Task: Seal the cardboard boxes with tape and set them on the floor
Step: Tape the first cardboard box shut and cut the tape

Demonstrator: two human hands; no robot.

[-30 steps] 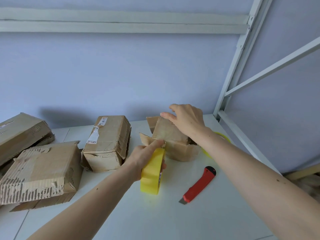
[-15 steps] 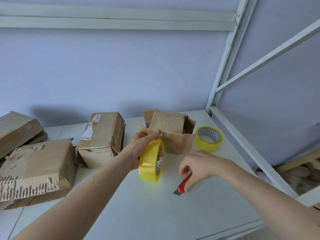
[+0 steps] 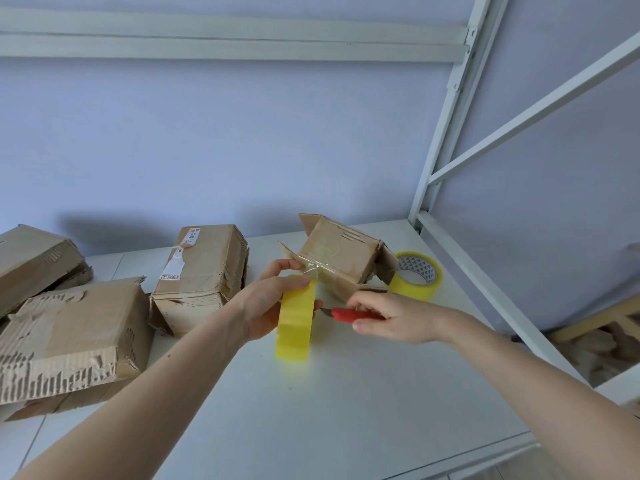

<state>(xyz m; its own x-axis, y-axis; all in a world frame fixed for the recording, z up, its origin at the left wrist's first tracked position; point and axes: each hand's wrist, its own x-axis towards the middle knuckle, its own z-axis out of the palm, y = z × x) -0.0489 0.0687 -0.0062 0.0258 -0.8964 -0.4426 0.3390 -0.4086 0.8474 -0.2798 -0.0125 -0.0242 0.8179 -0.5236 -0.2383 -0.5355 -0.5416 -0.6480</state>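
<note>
Tape (image 3: 313,270) runs taut from the small box (image 3: 337,258), far across the table (image 3: 346,393), to the yellow roll (image 3: 296,320) gripped by the left hand (image 3: 265,306). Right hand (image 3: 391,318) grasps the knife (image 3: 349,314), blade just right of that strand.

Bare table (image 3: 346,403) nearside; boxes (image 3: 204,271) left, probably crowding.

Packing/storage rm: white metal racking (image 3: 446,109), worn cardboard boxes (image 3: 204,271) on white table (image 3: 346,393)
</note>
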